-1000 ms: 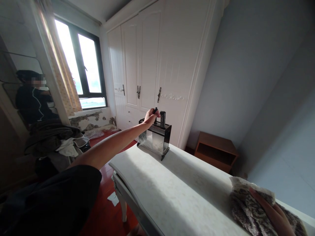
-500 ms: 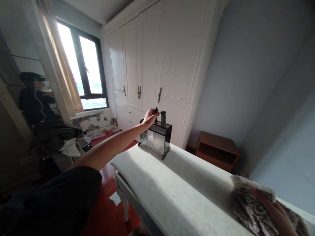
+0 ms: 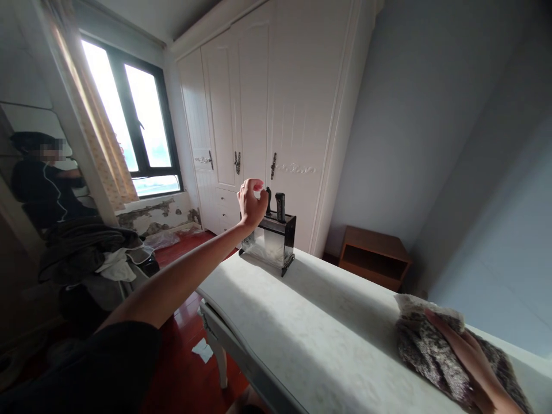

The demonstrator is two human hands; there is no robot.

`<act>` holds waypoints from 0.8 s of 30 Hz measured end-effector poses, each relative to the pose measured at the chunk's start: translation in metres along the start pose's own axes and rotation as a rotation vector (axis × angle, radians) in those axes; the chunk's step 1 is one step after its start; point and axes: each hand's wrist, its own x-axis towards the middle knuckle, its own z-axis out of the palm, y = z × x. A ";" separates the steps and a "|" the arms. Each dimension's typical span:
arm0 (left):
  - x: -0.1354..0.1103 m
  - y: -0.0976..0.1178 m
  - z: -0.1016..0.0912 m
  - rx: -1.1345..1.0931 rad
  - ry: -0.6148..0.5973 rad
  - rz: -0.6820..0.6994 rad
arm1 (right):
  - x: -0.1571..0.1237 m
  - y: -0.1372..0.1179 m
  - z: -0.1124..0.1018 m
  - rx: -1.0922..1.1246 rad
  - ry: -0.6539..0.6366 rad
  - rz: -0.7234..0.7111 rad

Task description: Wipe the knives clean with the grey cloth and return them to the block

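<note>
A knife block (image 3: 272, 244) with clear sides and a black frame stands at the far end of the white table (image 3: 276, 305). Two black knife handles rise from its top, a slimmer one (image 3: 269, 200) and a thicker one (image 3: 280, 208). My left hand (image 3: 252, 202) is raised just left of the slimmer handle, its fingers curved and apart from the thumb, with nothing visible in it. At the lower right, my right hand (image 3: 470, 353) grips a bunched, patterned brown-and-white cloth (image 3: 425, 345) lying on the table.
A brown wooden cabinet (image 3: 375, 256) stands beyond the table, near the grey wall. White wardrobe doors (image 3: 254, 103) rise behind. At left, clothes (image 3: 90, 247) are piled, and a mirror-like panel shows a person (image 3: 43, 184). White paper (image 3: 202, 349) lies on the red floor.
My left hand has let go of the slimmer knife handle and drawn back slightly to the left. That knife stays in the block. My right hand remains on the cloth. The view has shifted slightly.
</note>
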 end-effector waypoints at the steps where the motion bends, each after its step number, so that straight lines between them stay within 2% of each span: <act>1: -0.003 0.007 -0.001 -0.026 0.021 -0.003 | -0.006 -0.003 0.003 0.003 0.041 0.007; 4: -0.018 0.030 -0.005 -0.134 0.050 -0.069 | -0.025 -0.010 0.013 0.077 0.084 -0.025; 6: -0.035 0.045 -0.008 -0.206 -0.027 -0.115 | -0.036 -0.013 0.018 0.094 0.023 -0.060; 11: -0.104 0.072 -0.008 -0.237 -0.332 -0.020 | -0.042 -0.015 0.021 0.127 0.031 -0.133; 18: -0.214 0.081 0.018 -0.315 -0.891 0.009 | -0.035 -0.013 0.015 0.085 0.033 -0.207; 21: -0.245 0.077 0.030 -0.330 -1.072 0.008 | -0.036 -0.009 0.012 0.156 0.021 -0.248; 24: -0.261 0.069 0.039 -0.292 -1.205 -0.023 | -0.036 -0.003 0.009 0.201 0.031 -0.213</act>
